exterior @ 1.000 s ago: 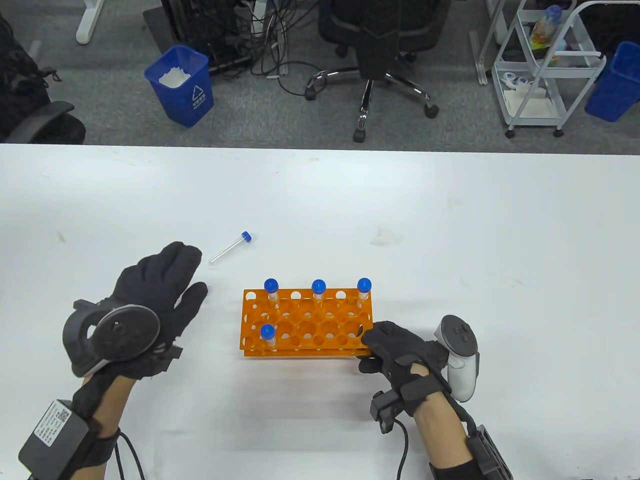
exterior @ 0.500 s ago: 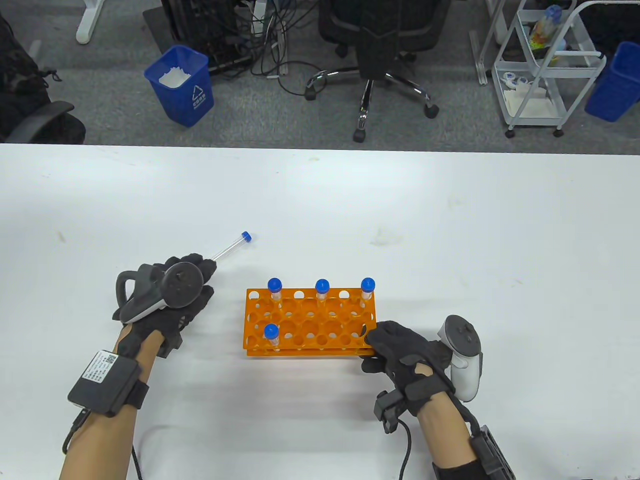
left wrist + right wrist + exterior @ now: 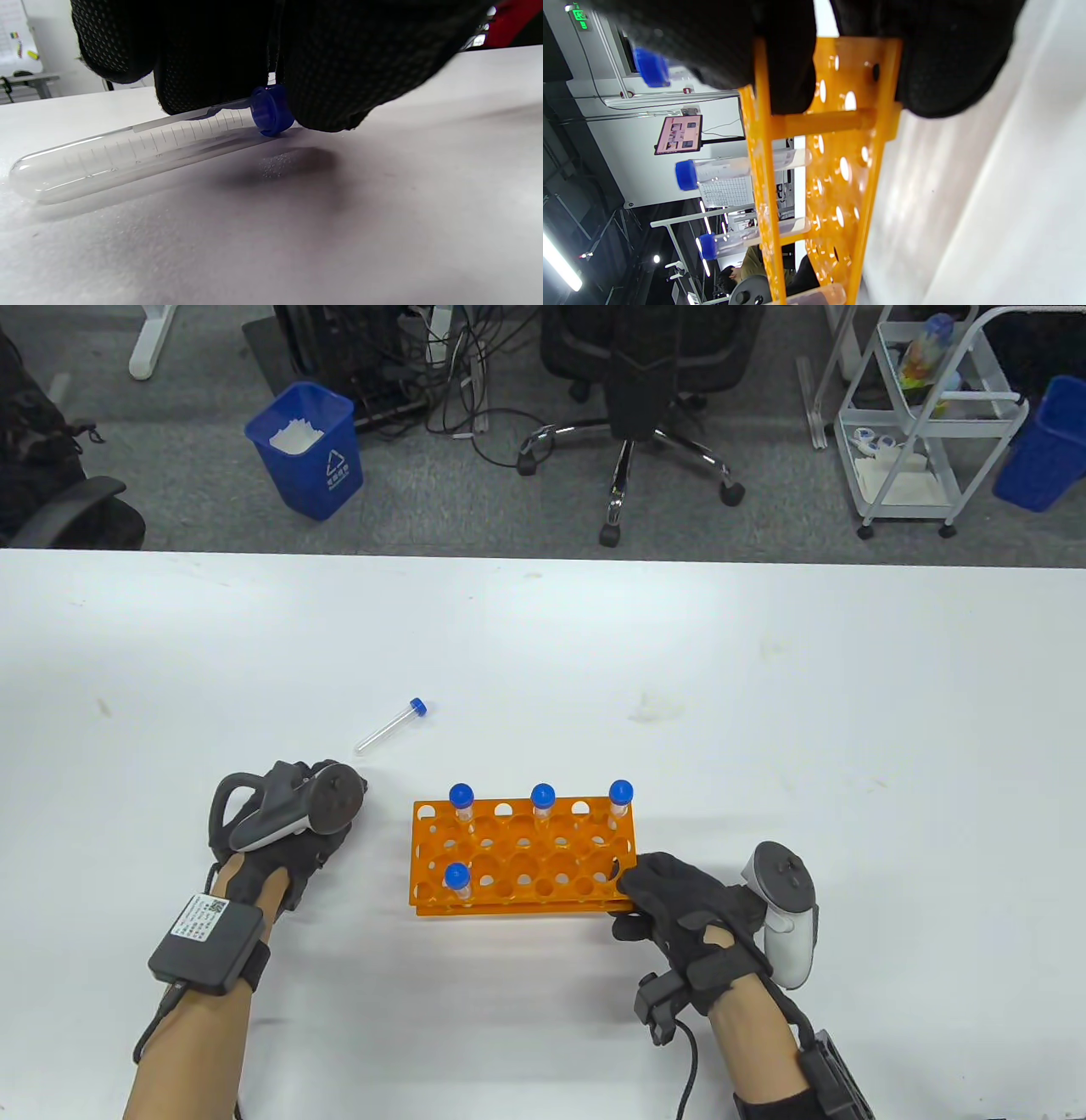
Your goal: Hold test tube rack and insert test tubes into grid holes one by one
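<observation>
An orange test tube rack [image 3: 522,853] stands near the table's front middle. Three blue-capped tubes [image 3: 542,796] stand in its back row and one [image 3: 457,875] at its front left. My right hand [image 3: 670,899] grips the rack's right end; in the right wrist view its fingers [image 3: 780,63] clamp the end plate of the rack [image 3: 840,169]. A loose capped tube [image 3: 392,725] lies on the table left of the rack. My left hand [image 3: 293,814] is palm down just short of its round end. In the left wrist view the tube [image 3: 140,148] lies flat below my fingertips [image 3: 331,84], not gripped.
The white table [image 3: 764,687] stretches far to the right and back. Beyond its far edge stand a blue bin [image 3: 305,449], an office chair [image 3: 636,381] and a white cart [image 3: 925,415]. Cables run from both wrists off the front edge.
My left hand turned palm down, reached up to the loose tube's round end, then drew back slightly. The tube has not moved. My right hand kept its grip on the rack.
</observation>
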`<state>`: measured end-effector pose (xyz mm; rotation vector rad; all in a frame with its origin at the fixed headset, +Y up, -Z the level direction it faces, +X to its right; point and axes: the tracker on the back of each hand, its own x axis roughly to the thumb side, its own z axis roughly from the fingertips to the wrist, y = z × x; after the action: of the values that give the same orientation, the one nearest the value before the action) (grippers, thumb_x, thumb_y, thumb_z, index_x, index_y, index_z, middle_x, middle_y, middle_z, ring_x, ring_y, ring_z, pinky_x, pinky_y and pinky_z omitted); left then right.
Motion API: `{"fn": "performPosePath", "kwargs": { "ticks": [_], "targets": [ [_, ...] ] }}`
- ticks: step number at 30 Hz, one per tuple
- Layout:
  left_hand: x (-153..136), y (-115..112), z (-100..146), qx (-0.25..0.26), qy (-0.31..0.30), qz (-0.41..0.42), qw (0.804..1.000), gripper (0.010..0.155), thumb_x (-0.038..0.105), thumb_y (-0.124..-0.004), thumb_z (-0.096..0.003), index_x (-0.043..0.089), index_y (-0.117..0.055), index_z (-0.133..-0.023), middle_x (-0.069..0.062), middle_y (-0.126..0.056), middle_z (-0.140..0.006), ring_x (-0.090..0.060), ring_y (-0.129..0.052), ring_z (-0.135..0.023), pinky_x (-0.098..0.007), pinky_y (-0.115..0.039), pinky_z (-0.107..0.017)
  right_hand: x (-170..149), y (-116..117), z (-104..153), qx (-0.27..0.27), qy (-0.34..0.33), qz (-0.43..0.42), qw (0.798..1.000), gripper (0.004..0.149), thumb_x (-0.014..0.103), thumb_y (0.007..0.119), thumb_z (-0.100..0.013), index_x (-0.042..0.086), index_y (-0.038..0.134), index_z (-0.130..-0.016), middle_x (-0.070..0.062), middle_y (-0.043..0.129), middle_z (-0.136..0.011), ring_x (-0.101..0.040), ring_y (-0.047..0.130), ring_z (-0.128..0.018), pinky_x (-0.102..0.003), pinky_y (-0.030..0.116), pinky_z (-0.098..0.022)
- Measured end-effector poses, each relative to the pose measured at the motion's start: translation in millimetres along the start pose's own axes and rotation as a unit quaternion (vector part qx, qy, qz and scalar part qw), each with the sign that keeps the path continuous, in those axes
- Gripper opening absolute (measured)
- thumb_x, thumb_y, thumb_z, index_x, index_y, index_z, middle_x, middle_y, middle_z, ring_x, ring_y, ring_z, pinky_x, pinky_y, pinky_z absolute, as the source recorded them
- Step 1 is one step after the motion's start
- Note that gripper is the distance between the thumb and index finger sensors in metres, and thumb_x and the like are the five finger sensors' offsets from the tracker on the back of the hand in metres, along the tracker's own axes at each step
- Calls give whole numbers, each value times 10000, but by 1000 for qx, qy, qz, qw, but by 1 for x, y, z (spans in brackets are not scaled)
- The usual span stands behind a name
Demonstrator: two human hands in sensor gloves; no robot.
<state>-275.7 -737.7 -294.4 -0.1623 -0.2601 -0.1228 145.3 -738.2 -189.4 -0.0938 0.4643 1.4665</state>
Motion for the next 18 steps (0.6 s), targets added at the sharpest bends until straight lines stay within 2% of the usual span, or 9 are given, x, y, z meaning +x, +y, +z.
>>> {"fn": "performPosePath", "kwargs": {
  "ticks": [10,18],
  "targets": [
    [0,-10,-1,14,-5,-23,1000,524,325,-961,-357,284,-873,-873,-110,-870,-915,-329,-1020,-725,-495,-832,-562,-1,1,-1,2,1,4,1000,422,335,785,-439,39,826,-736,-390,549,-990,-584,758,-734,-610,820,-435],
    [1,-10,-1,28,0,-24,999,492,317,-965,-353,272,-903,-839,-112,-898,-885,-327,-1032,-697,-494,-838,-554,-1,2,-1,3,2,6,1000,420,334,787,-438,40,828,-735,-386,551,-992,-583,758,-735,-610,820,-435]
  ]
}}
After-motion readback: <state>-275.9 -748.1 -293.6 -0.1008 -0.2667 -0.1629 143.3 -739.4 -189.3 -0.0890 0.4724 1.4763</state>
